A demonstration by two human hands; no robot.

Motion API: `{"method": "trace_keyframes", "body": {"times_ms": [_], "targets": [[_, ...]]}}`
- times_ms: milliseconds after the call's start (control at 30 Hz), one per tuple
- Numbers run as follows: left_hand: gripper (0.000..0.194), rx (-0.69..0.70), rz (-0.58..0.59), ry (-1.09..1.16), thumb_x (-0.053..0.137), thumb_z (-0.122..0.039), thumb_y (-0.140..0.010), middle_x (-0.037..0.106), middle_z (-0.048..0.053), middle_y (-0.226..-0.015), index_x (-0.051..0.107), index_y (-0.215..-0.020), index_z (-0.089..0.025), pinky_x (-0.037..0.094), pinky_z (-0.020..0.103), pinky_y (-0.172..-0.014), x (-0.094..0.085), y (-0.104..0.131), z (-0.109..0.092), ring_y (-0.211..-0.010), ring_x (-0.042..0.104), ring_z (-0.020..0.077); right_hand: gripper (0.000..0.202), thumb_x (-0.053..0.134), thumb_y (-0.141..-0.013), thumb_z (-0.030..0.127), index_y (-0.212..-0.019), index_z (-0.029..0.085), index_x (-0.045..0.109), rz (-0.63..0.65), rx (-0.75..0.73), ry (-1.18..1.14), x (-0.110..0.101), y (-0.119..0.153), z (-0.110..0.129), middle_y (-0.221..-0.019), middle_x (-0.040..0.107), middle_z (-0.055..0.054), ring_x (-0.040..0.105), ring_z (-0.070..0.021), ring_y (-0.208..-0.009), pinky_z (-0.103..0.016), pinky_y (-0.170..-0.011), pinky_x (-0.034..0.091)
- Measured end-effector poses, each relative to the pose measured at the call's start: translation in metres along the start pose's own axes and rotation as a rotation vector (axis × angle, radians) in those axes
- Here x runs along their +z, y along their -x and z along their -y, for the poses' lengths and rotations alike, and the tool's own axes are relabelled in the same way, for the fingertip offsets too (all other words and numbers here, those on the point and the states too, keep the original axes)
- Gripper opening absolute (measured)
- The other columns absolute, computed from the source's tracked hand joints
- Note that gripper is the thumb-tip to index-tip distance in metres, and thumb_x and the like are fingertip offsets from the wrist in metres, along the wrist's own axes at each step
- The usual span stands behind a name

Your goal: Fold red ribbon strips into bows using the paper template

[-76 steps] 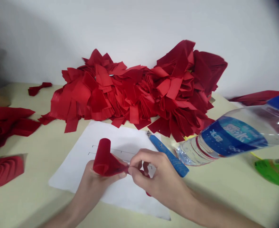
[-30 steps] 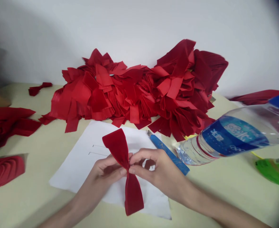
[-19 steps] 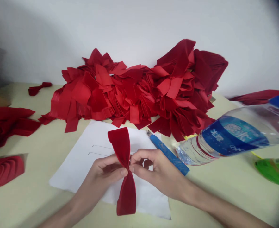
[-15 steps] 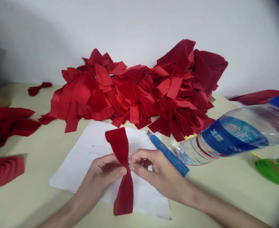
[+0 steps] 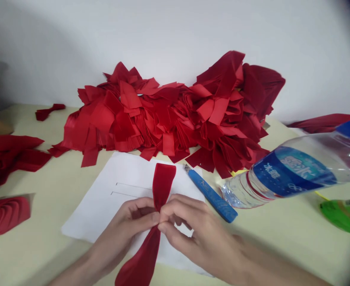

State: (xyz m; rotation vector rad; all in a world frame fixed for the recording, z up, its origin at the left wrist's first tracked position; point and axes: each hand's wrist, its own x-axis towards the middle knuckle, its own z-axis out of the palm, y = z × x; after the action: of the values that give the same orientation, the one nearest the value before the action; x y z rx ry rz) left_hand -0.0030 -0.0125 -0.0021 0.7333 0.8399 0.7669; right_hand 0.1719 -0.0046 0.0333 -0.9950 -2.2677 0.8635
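Red velvet bow [image 5: 164, 180]: pinched narrow at its middle between your two hands, over the white paper; one end points up toward the heap, the other slants down and to your left, cut off by the bottom edge of the view.
Left hand [image 5: 130, 222]: your thumb and forefinger are closed on the narrow middle from the left side, and the other fingers curl behind.
Right hand [image 5: 195, 234]: your thumb and forefinger are nearly together at the same narrow middle, with the rest of the hand loosely curled; you cannot tell from this view whether they grip the velvet or something thin on it.
White paper [image 5: 94, 210]: lies flat on the pale table [image 5: 276, 254] beneath your hands, with thin dark lines drawn on it.
Blue utility knife [image 5: 212, 194]: lies slantwise beyond your right hand, its metal tip toward the heap and its upper part over the paper.
Water bottle [image 5: 294, 171]: clear, with a blue label and blue cap, to the right of the knife.
Heap of red strips [image 5: 163, 115]: spreads across the table behind the paper, in front of the white wall [image 5: 163, 31].
Small red bow [image 5: 50, 112]: lies at the far left.
Green item [image 5: 344, 216]: sits at the right edge, too blurred to name.
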Motion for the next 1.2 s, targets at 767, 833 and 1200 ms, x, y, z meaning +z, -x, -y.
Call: {"method": "trace_keyframes", "body": {"times_ms": [767,833,1200], "targets": [[0.018,-0.065,-0.048,-0.745,0.066,-0.027,-0.069,0.059,-0.002,-0.075,0.063,-0.085,-0.020,0.038,0.026,-0.062,-0.022,-0.002,-0.022,-0.068,0.052,0.0147,0.033,0.073,-0.070,0.032,-0.098,0.023,0.057,0.257,0.052,0.167,-0.037,-0.008,-0.023,-0.109,0.058,0.000,0.050,-0.0172,-0.105,-0.029,-0.088,0.039],[0.016,-0.037,-0.065,-0.763,0.064,-0.025,-0.070,0.060,-0.001,-0.075,0.064,-0.084,-0.019,0.039,0.026,-0.065,-0.016,-0.002,-0.019,-0.070,0.052,0.0155,0.028,0.067,-0.076,0.039,-0.094,0.020,0.058,0.215,0.016,0.237,-0.022,-0.009,-0.019,-0.095,0.062,-0.001,0.052,-0.0179,-0.098,-0.031,-0.087,0.038],[0.015,-0.101,-0.045,-0.546,0.064,-0.025,-0.071,0.055,-0.002,-0.067,0.066,-0.084,-0.018,0.034,0.025,-0.060,-0.012,0.002,-0.022,-0.062,0.047,0.0121,0.007,0.055,-0.083,0.017,-0.088,0.017,0.060,0.133,-0.069,0.368,-0.006,-0.010,-0.013,-0.079,0.062,-0.002,0.053,-0.0169,-0.080,-0.032,-0.077,0.039]]}}
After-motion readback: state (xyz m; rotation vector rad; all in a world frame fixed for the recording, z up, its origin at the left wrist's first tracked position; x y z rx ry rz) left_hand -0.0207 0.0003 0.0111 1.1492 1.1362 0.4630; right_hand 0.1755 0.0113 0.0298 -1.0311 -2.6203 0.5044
